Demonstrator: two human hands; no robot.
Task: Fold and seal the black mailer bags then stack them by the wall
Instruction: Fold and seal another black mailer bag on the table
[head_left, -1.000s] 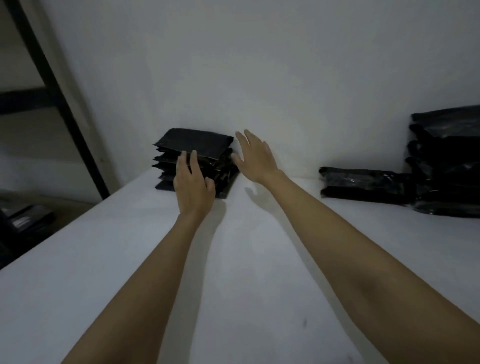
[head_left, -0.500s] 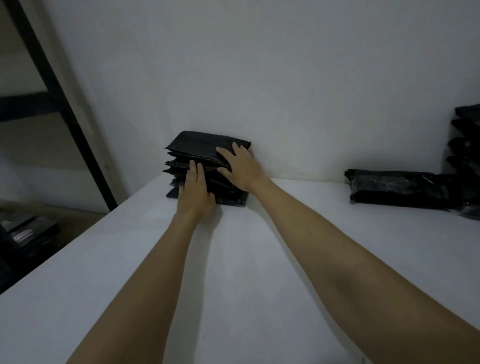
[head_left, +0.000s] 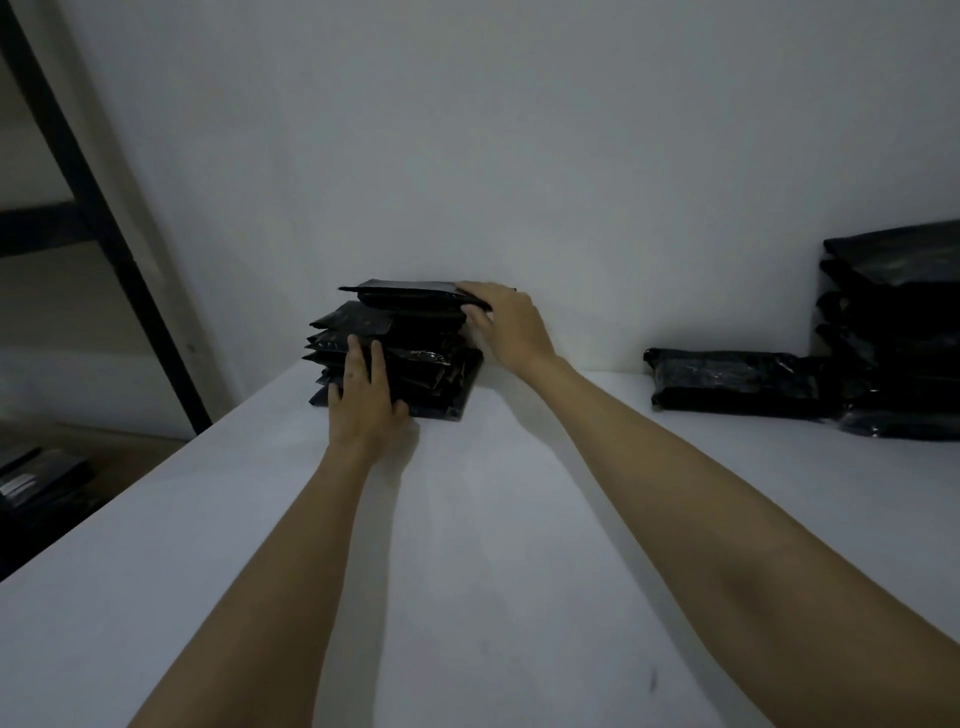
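- A stack of bags (head_left: 410, 358) in glossy, crinkled black plastic, flat and roughly square, sits on the smooth white counter (head_left: 467, 545) against the wall (head_left: 467, 156).
- The left hand (head_left: 363, 400) presses straight fingers flat on the stack's near side, its grip holding nothing.
- The right hand (head_left: 511, 325) curls around the top bag (head_left: 410, 297) at its right edge, grip narrow, thumb beneath.
- More black bags (head_left: 727, 382) lie right.

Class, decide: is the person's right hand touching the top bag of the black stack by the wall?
Touching. The head view shows the right hand with its fingers laid on the top bag and its thumb against that bag's right end.
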